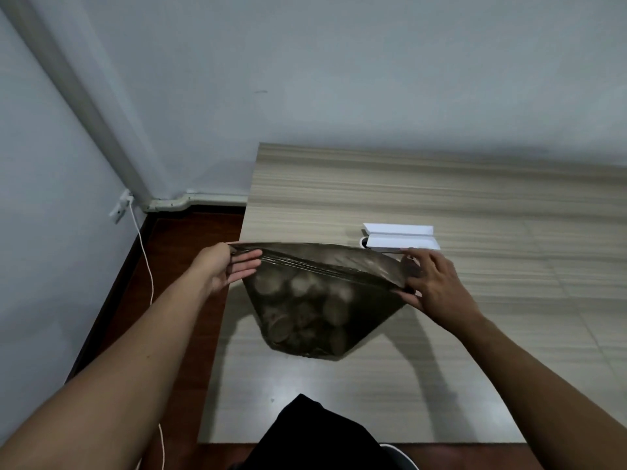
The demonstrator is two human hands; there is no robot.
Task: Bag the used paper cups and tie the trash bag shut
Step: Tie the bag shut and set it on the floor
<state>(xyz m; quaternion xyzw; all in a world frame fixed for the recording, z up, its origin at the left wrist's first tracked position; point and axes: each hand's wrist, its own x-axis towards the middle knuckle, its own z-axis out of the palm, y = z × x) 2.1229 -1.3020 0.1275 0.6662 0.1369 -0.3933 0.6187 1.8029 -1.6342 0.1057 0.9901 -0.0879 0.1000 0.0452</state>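
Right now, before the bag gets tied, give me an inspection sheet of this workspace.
Surface: pale wood-grain table, bag resting on it.
Job's things: dark translucent trash bag, mouth stretched flat, not tied; paper cups visible inside.
Clutter: white folded box-like item behind the bag.
Grippers: left hand grips the bag's left corner; right hand pinches the right corner.
Cables: white cable hangs from a wall fitting to the floor.
Surroundings: pale walls, dark red floor, room corner on the left.
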